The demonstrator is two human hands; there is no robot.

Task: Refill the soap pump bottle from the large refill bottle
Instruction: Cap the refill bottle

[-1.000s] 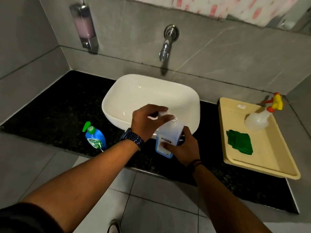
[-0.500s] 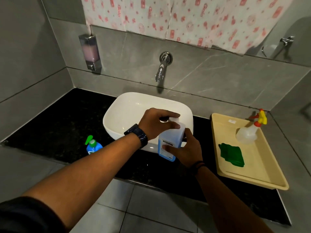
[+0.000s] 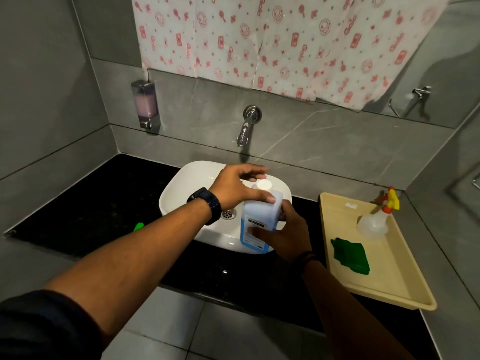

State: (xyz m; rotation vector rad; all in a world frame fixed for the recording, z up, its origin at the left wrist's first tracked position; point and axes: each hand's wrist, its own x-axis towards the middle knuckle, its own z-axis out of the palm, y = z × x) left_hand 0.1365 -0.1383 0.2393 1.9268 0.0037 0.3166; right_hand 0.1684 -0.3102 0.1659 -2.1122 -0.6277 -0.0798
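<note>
Standing between both hands, refill bottle: right hand grasping its body, left hand gripping its shoulder.

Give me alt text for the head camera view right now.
A person's right hand grips a large blue refill bottle in front of a white sink, while the left hand rests at its white cap. A tray sits to the right.

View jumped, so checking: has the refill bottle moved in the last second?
No. The refill bottle is still at the front right of the white basin, right hand round its body, left hand at its cap; only the camera tilted up.
</note>
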